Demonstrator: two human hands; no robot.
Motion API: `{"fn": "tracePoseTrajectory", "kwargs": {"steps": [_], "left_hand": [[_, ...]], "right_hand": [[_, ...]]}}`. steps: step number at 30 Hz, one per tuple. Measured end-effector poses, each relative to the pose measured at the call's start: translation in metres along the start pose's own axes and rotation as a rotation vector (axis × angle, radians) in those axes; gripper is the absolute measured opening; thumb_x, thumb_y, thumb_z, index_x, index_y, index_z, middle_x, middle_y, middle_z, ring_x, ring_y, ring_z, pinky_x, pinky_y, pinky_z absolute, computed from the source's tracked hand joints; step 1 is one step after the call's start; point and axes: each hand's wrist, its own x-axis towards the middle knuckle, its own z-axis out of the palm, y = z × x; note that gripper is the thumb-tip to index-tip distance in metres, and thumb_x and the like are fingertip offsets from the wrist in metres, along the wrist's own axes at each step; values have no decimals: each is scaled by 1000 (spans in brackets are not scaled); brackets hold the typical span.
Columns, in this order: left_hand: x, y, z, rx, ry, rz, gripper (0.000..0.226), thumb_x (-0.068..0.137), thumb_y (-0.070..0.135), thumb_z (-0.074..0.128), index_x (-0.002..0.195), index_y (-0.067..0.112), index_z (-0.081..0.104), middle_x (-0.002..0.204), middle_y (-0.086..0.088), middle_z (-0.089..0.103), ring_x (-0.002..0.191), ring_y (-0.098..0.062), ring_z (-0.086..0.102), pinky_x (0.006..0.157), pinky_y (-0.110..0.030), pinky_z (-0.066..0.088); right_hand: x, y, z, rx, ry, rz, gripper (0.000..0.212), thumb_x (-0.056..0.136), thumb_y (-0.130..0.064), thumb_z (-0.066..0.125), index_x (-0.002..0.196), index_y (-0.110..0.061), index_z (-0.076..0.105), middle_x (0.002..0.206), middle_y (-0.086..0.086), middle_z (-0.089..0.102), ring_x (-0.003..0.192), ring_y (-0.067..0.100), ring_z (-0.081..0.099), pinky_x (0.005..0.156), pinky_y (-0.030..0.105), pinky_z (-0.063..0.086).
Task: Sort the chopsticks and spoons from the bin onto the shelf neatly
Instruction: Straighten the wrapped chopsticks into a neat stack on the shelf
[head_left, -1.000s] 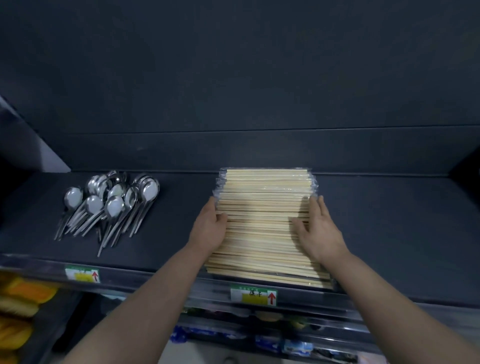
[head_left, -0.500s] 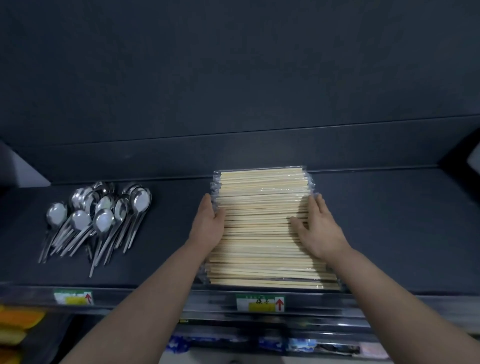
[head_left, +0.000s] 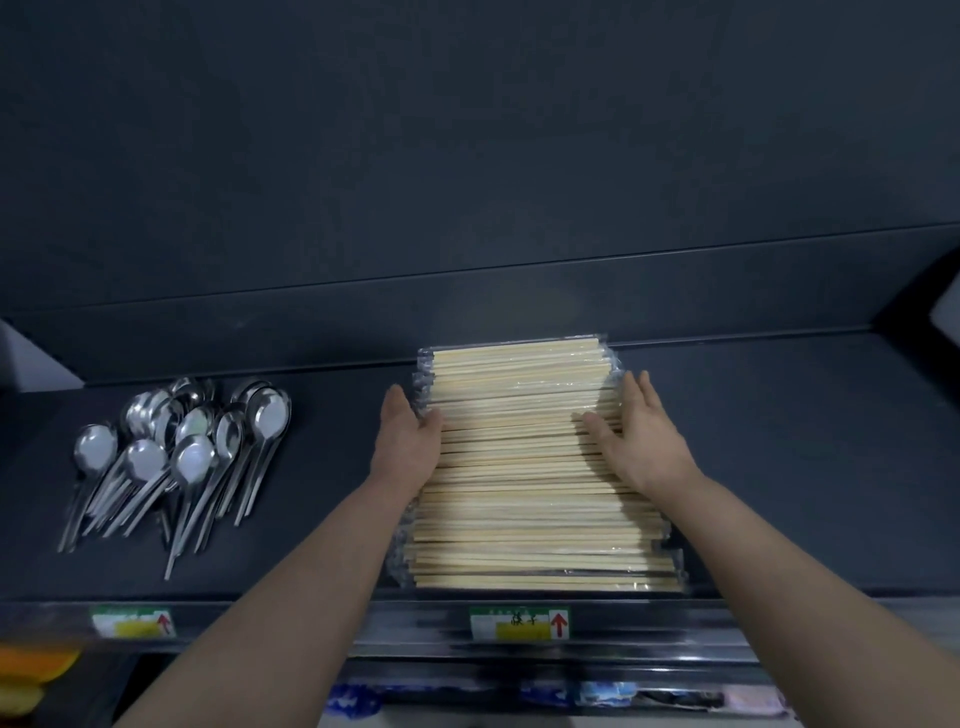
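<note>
A stack of pale wooden chopsticks (head_left: 524, 467) in clear wrappers lies crosswise on the dark shelf (head_left: 805, 457), reaching from the back wall to the front lip. My left hand (head_left: 408, 447) presses flat against the stack's left ends, thumb on top. My right hand (head_left: 636, 436) lies with straight fingers along the right ends, thumb over the sticks. A cluster of steel spoons (head_left: 182, 457) rests on the shelf to the left, bowls toward the back, handles fanned toward the front.
Two price labels (head_left: 519, 623) (head_left: 132, 622) with red arrows sit on the shelf's front rail. Orange and yellow goods (head_left: 31, 680) show on a lower shelf at the bottom left. Blue packets (head_left: 358, 699) lie below the rail.
Both hands have slid a little toward the back along the stack's sides. The front chopsticks now sit straighter, square to the shelf edge. My view has shifted slightly.
</note>
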Motion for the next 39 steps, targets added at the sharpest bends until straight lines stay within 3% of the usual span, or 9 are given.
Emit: {"fn": "tracePoseTrajectory", "kwargs": {"steps": [5, 9, 12, 19, 24, 31, 33, 35, 39], "left_hand": [[5, 8, 5, 13, -106, 60, 66, 100, 35, 44, 155, 17, 12, 156, -5, 29, 141, -21, 31, 119, -38, 22], [9, 7, 6, -39, -94, 71, 70, 91, 49, 44, 152, 26, 22, 152, -3, 37, 137, -21, 39, 116, -42, 30], [10, 5, 2, -64, -83, 104, 50, 98, 37, 45, 145, 22, 36, 141, 0, 47, 129, -18, 46, 112, -36, 34], [-18, -12, -5, 106, -112, 254, 62, 102, 35, 41, 155, 20, 12, 161, 4, 13, 147, -9, 15, 120, -29, 15], [-39, -28, -9, 75, -51, 293, 58, 103, 31, 39, 154, 16, 17, 159, 4, 17, 144, -6, 16, 113, -18, 12], [-63, -15, 9, -238, 34, 196, 48, 103, 29, 40, 149, 17, 33, 152, 3, 33, 140, -11, 30, 120, -32, 21], [-64, -14, 6, -205, 85, 206, 41, 103, 23, 41, 144, 15, 42, 150, -2, 38, 139, -15, 34, 119, -33, 24], [-68, -17, -5, -88, 146, 201, 36, 103, 13, 40, 138, 12, 50, 146, -5, 44, 135, -17, 39, 111, -22, 27], [-84, -32, -28, 160, 227, 129, 36, 97, -1, 42, 127, 7, 61, 127, -10, 63, 116, -22, 57, 94, -21, 39]], "right_hand": [[15, -8, 0, -27, -41, -4, 79, 96, -53, 40, 154, -13, 3, 162, 2, -1, 147, 25, 14, 113, 43, 26], [19, -12, 5, -4, -31, 5, 77, 97, -51, 40, 154, -12, 5, 162, 1, 1, 147, 21, 13, 112, 41, 27], [14, -9, 1, 26, -21, -8, 77, 97, -51, 39, 154, -13, 4, 162, 0, -3, 148, 17, 7, 113, 40, 25], [-15, 9, 3, 97, 22, -124, 65, 100, -45, 35, 154, -19, 10, 161, -6, 0, 146, 5, -6, 117, 35, 14], [-31, 20, 9, 168, 57, -130, 62, 100, -42, 36, 153, -17, 17, 161, -3, 6, 147, 6, -6, 121, 35, 10], [-39, 20, 19, 240, 100, -137, 51, 102, -36, 37, 148, -16, 30, 160, 0, 15, 148, 10, -1, 121, 40, 11], [-40, 22, 15, 195, 80, -145, 52, 101, -35, 40, 149, -16, 28, 160, 1, 12, 148, 12, -3, 121, 38, 8], [-43, 24, 11, 52, 98, -199, 52, 100, -31, 44, 148, -17, 30, 160, 4, 10, 148, 18, -4, 120, 38, 4], [-58, 17, 12, -198, 16, -427, 42, 101, -32, 40, 142, -24, 43, 161, 2, 9, 148, 18, -6, 117, 35, -6]]}}
